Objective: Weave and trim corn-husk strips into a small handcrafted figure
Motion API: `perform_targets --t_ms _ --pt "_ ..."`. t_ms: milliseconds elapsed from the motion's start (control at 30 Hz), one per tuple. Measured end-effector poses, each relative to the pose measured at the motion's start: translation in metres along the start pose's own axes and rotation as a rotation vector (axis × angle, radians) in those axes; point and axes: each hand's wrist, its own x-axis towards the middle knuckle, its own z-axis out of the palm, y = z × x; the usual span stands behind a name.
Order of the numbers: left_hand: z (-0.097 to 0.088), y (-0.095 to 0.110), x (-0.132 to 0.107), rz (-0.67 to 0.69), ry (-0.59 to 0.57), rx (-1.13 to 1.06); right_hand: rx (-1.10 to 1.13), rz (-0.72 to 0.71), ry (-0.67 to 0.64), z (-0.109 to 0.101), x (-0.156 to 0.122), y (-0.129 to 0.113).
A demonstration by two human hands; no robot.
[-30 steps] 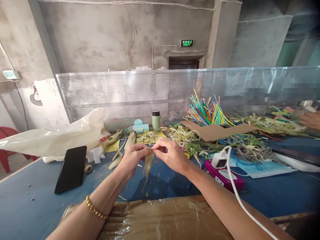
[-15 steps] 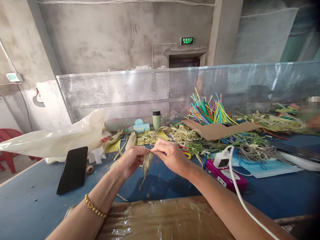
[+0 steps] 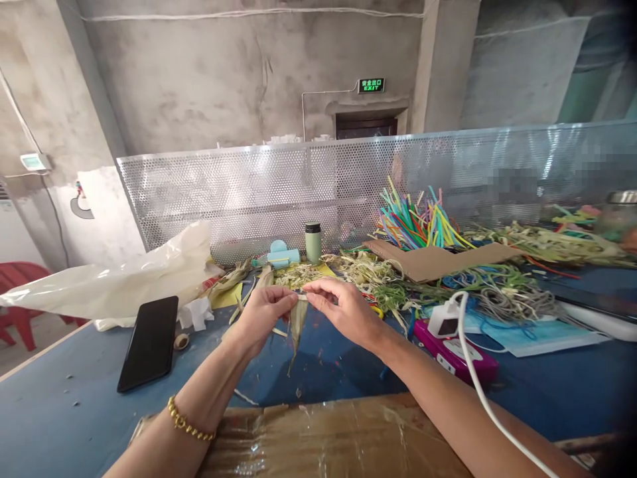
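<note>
Between my two hands a dry, pale green-brown corn husk [image 3: 297, 326] hangs above the blue table, its pointed end down. My left hand [image 3: 261, 317] pinches the top of the husk between thumb and index finger. From the other side, my right hand [image 3: 347, 313] grips the same top edge with thumb and fingertips. A pale narrow band shows there, running across between the fingertips. The fingers cover part of it. Behind my hands lie more husks [image 3: 263, 279] and a heap of shredded husk strips [image 3: 365, 271].
A black phone [image 3: 148, 344] and a plastic bag [image 3: 164, 271] lie left. A green bottle [image 3: 313, 243] stands at the back. On the right are a cardboard piece [image 3: 432, 263], colourful pipe cleaners [image 3: 423, 219], and a purple power strip [image 3: 462, 358] with a white cable [image 3: 470, 378]. Taped cardboard [image 3: 323, 438] is nearest me.
My right fingers have opened out somewhat from a tighter curl, and the fingertips of both hands sit differently on the husk's top edge. The view has shifted slightly.
</note>
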Motion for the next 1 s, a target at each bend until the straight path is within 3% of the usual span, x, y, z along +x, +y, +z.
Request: perform_targets --t_ms 100,167,500,700,900,1000 --pt "0.001 -0.002 0.0 0.078 0.052 0.14 0.133 0.196 -0.054 0.001 0.0 -0.001" --pt "0.002 -0.004 0.001 0.107 0.092 0.231 0.144 0.23 -0.077 0.002 -0.001 -0.001" --pt "-0.001 -0.003 -0.002 0.183 0.0 0.388 0.248 0.279 -0.077 -0.003 0.0 -0.011" --pt "0.0 -0.002 -0.005 0.231 -0.066 0.459 0.161 0.251 -0.074 -0.008 0.0 -0.019" --pt "0.006 0.003 -0.006 0.194 -0.092 0.297 0.113 0.207 -0.122 -0.008 -0.002 -0.015" --pt "0.006 0.006 -0.008 0.195 -0.047 0.334 0.065 0.164 -0.117 -0.004 -0.003 -0.01"
